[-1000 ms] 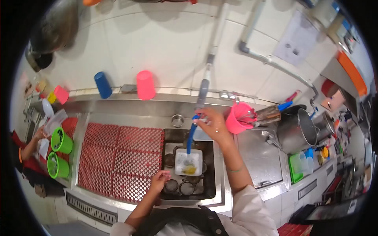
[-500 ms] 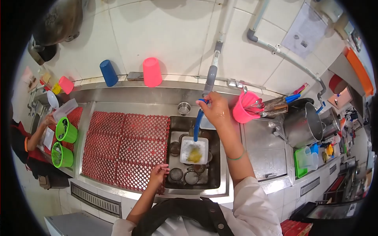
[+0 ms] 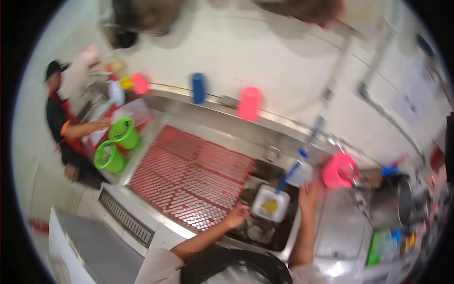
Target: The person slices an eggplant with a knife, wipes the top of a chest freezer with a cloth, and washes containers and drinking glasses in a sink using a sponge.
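Observation:
In the sink (image 3: 287, 251), a white square tub (image 3: 280, 213) holds a soft yellow lump (image 3: 269, 205) that looks like a sponge. Dim, blurred glasses or mugs lie around and below the tub. My left hand (image 3: 236, 216) is over the sink's left edge, beside the red mat, fingers loosely apart with nothing visible in them. Right of the tub is my right hand (image 3: 308, 193), apart from the tap; motion smears its fingers. A blue hose (image 3: 289, 176) runs from the tap down to the tub. Behind it is a white container (image 3: 301, 174).
A red perforated mat (image 3: 189, 175) covers the left counter. Two green buckets (image 3: 109, 158) stand farther left, near a co-worker (image 3: 61, 109) in a dark cap. A pink cup of utensils (image 3: 338, 171) and a large pot (image 3: 390, 203) are at right. Cups line the ledge (image 3: 175, 92).
My right hand has left the tap's blue handle and come down to the sink's right side. The view has swung left and blurred; more of the co-worker shows.

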Demonstrator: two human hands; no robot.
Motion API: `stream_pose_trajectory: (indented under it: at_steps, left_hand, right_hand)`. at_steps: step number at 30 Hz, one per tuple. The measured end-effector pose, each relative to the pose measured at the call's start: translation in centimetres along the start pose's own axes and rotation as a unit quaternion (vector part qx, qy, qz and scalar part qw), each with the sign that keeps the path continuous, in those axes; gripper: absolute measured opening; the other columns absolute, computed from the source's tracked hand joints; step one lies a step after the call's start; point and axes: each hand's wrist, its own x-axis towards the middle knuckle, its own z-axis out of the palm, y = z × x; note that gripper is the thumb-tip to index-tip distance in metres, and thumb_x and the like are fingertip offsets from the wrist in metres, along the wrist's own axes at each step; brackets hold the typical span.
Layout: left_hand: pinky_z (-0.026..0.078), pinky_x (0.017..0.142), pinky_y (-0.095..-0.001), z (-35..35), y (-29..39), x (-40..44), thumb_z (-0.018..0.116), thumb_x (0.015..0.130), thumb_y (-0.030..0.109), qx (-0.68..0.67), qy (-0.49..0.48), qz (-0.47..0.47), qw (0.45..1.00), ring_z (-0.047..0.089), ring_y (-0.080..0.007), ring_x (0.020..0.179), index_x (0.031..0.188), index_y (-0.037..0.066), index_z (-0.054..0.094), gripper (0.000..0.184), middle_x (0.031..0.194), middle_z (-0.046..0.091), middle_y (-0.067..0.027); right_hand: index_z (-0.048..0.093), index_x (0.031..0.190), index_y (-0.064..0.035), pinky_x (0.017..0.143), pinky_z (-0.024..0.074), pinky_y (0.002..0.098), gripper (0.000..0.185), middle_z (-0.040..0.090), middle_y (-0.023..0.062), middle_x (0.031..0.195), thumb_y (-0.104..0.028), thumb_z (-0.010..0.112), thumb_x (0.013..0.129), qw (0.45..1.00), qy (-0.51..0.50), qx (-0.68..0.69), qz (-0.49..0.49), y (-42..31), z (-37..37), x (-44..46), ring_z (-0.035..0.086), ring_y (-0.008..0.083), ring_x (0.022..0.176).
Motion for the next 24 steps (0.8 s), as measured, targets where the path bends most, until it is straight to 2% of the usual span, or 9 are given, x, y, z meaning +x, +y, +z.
stream_pose_trajectory:
  at_steps: [1,2,3,5,9,10,14,19,24]
  left_hand:
    - [0.052,0.071,-0.0346,0.7,0.2,1.1,0.061,0.08,0.014,0.003,-0.001,0.031,1.0,0.064,-0.0215,0.078,0.111,0.005,0.058,0.033,0.086,0.065,-0.0135]
    - [0.051,0.073,-0.035,1.8,1.4,2.2,0.064,0.078,0.016,0.06,0.003,0.015,0.998,0.064,-0.0238,0.081,0.113,0.004,0.056,0.038,0.091,0.064,-0.0136]
    - [0.051,0.074,-0.0354,2.3,2.5,2.8,0.067,0.076,0.018,0.113,-0.006,-0.007,0.994,0.063,-0.0262,0.085,0.116,0.004,0.053,0.044,0.097,0.064,-0.0137]
    - [0.05,0.077,-0.0391,2.3,3.2,4.1,0.067,0.074,0.019,0.171,0.0,0.022,0.985,0.062,-0.0319,0.09,0.115,0.004,0.054,0.046,0.1,0.063,-0.0179]
    - [0.052,0.075,-0.0435,4.2,2.7,5.6,0.061,0.071,0.009,0.165,0.01,0.076,0.983,0.064,-0.0369,0.09,0.103,0.003,0.063,0.033,0.09,0.066,-0.0214]
    - [0.051,0.076,-0.0449,3.8,4.4,4.4,0.058,0.071,0.004,0.153,0.007,0.08,0.985,0.063,-0.0376,0.089,0.105,0.002,0.062,0.034,0.09,0.066,-0.022]
    - [0.049,0.077,-0.0456,3.3,6.4,2.4,0.056,0.07,0.005,0.221,-0.076,0.119,0.965,0.061,-0.041,0.085,0.102,-0.001,0.061,0.033,0.085,0.063,-0.0251]
    - [0.049,0.073,-0.0456,2.2,12.0,-0.5,0.06,0.071,0.013,0.266,-0.17,0.112,0.942,0.061,-0.0418,0.078,0.094,-0.003,0.061,0.028,0.078,0.061,-0.0271]
    - [0.05,0.069,-0.0342,1.7,19.1,-2.1,0.064,0.08,0.018,0.195,-0.222,0.074,0.952,0.065,-0.0239,0.073,0.114,-0.001,0.056,0.04,0.079,0.064,-0.0208]
  right_hand:
    - [0.059,0.105,0.0032,0.082,0.0481,0.0367,0.032,0.063,0.0191,0.1,-0.017,0.065,0.081,0.99,-0.102,-0.035,-0.092,0.8,-0.1,-1.4,0.061,0.0319,0.095]
    - [0.058,0.096,0.0018,0.076,0.0493,0.0375,0.032,0.063,0.0197,0.088,-0.019,0.07,0.075,0.928,-0.212,-0.271,0.141,7.1,0.3,-3.5,0.062,0.0341,0.083]
    - [0.058,0.089,0.0009,0.071,0.049,0.0407,0.034,0.062,0.0202,0.081,-0.023,0.072,0.069,0.926,-0.239,-0.219,0.192,15.0,1.9,-5.7,0.061,0.0376,0.079]
    - [0.065,0.091,-0.0004,0.062,0.0536,0.0398,0.031,0.066,0.0136,0.072,-0.024,0.071,0.072,0.928,-0.252,-0.262,0.085,20.0,3.7,-8.3,0.067,0.0245,0.063]
    - [0.067,0.08,-0.0008,0.065,0.0516,0.0416,0.022,0.066,0.0166,0.068,-0.015,0.057,0.067,0.943,-0.24,-0.205,0.109,17.5,3.3,-9.6,0.067,0.0275,0.069]
    - [0.065,0.076,0.0013,0.056,0.0528,0.0398,0.016,0.064,0.0155,0.064,-0.011,0.058,0.068,0.943,-0.213,-0.256,0.015,17.5,3.2,-9.9,0.066,0.0236,0.064]
    - [0.061,0.076,0.0017,0.05,0.0579,0.0401,0.006,0.061,0.0102,0.069,0.002,0.059,0.07,0.926,-0.223,0.019,0.305,13.8,-0.1,-12.9,0.064,0.0238,0.064]
    - [0.047,0.064,-0.0037,0.054,0.06,0.045,0.016,0.055,0.0075,0.067,0.006,0.058,0.072,0.884,-0.192,0.137,0.404,8.1,-4.5,-15.3,0.06,0.0218,0.061]
    - [0.053,0.068,-0.0038,0.052,0.0589,0.0437,0.011,0.057,0.0074,0.065,0.006,0.057,0.07,0.889,-0.202,0.148,0.384,2.6,-10.6,-11.9,0.059,0.0187,0.057]
